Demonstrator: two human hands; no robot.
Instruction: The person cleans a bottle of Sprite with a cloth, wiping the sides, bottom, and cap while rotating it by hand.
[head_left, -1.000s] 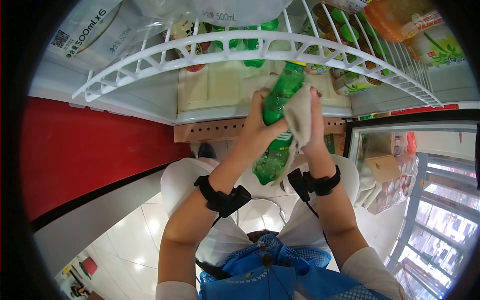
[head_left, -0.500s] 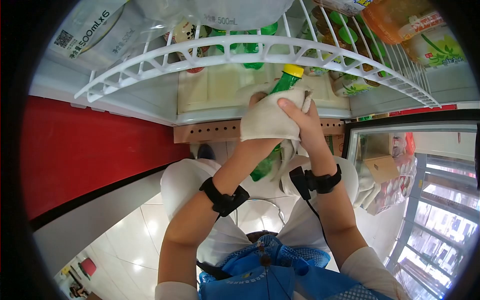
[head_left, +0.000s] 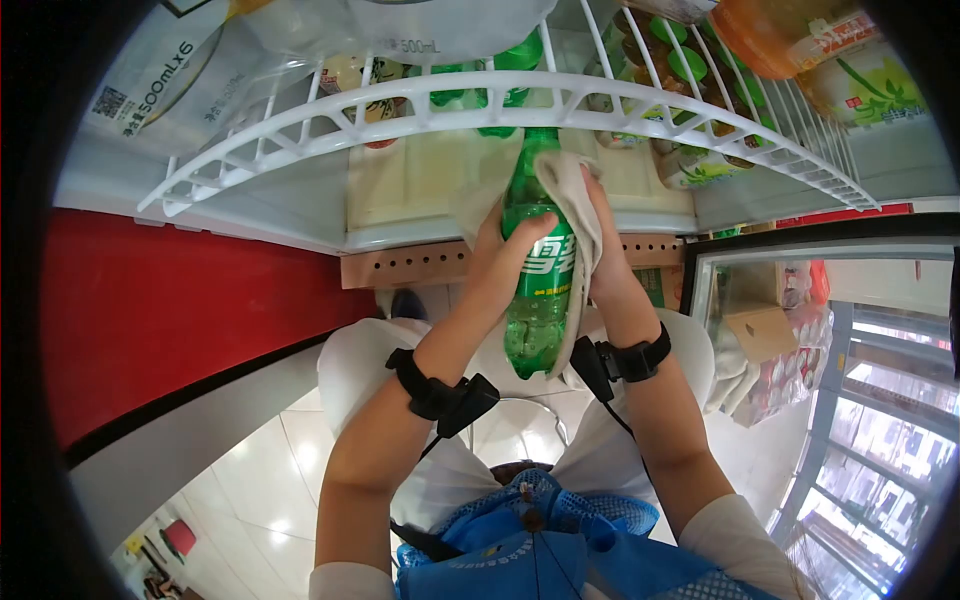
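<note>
A green plastic soda bottle (head_left: 540,290) with white lettering is held tilted in front of the fridge opening, its top behind the white wire shelf (head_left: 490,95). My left hand (head_left: 503,250) is closed around the bottle's left side, thumb across the label. A pale cloth (head_left: 580,215) drapes down the bottle's right side. My right hand (head_left: 604,235) grips the cloth and presses it against the bottle; most of its fingers are hidden behind the cloth.
Wrapped packs of bottles (head_left: 200,70) rest on the wire shelf. Beneath it stand green bottles (head_left: 455,90) and several green-capped bottles (head_left: 688,65). The fridge's glass door (head_left: 820,240) is open at right. A red panel (head_left: 190,310) flanks the left.
The cloth has been unwrapped from the bottle's front and now lies along its right side, uncovering the label. My left hand has shifted left onto the bottle, which is more upright.
</note>
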